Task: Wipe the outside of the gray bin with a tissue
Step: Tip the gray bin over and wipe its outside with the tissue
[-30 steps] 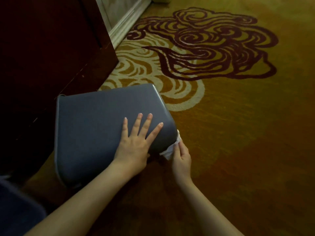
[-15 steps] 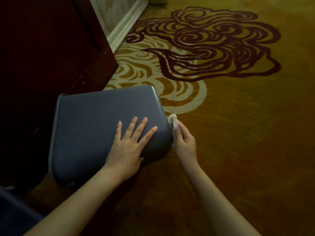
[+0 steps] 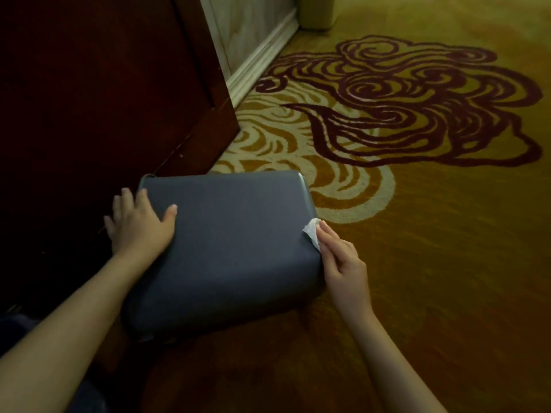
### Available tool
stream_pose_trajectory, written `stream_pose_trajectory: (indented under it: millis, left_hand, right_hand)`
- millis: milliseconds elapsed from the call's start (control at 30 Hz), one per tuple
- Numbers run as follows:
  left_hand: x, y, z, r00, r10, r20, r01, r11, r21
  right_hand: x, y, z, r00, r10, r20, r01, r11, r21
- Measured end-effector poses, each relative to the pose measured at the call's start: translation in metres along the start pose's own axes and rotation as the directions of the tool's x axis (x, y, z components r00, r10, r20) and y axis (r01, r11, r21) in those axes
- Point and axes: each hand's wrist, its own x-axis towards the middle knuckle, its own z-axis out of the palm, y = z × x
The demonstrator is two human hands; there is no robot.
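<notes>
Gray bin (image 3: pixel 232 245) is lying on its side on the carpet (image 3: pixel 432 263), lower middle of the frame, right up against the dark wood cabinet (image 3: pixel 98 93) on the left. My left hand (image 3: pixel 140 226) is flat and spread on the bin's left edge, thumb on the top face, not gripping anything. My right hand (image 3: pixel 341 260) is pressing a white tissue (image 3: pixel 312 235) against the bin's right corner, fingers pinning it there. Swirly red pattern fills the upper right.

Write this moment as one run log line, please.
gray bin: on its side, carpet | left hand: steadying | right hand: pressing tissue on edge
</notes>
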Motion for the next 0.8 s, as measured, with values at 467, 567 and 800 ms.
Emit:
stream_pose_trajectory:
  millis: [467,567,800]
  left_hand:
    - [0.04,-0.011,-0.012,0.853,-0.37,0.369,0.52,0.527,-0.673]
    - [0.027,-0.01,-0.009,0.87,-0.411,0.274,0.479,0.569,-0.669]
    - [-0.02,-0.01,-0.037,0.956,-0.278,0.089,0.227,0.516,-0.826]
  right_hand:
    - [0.042,-0.033,0.021,0.971,-0.179,0.159,0.235,0.833,-0.5]
    - [0.03,-0.029,0.018,0.969,-0.206,0.133,0.245,0.82,-0.518]
    - [0.003,-0.034,0.003,0.963,-0.269,-0.001,0.243,0.873,-0.422]
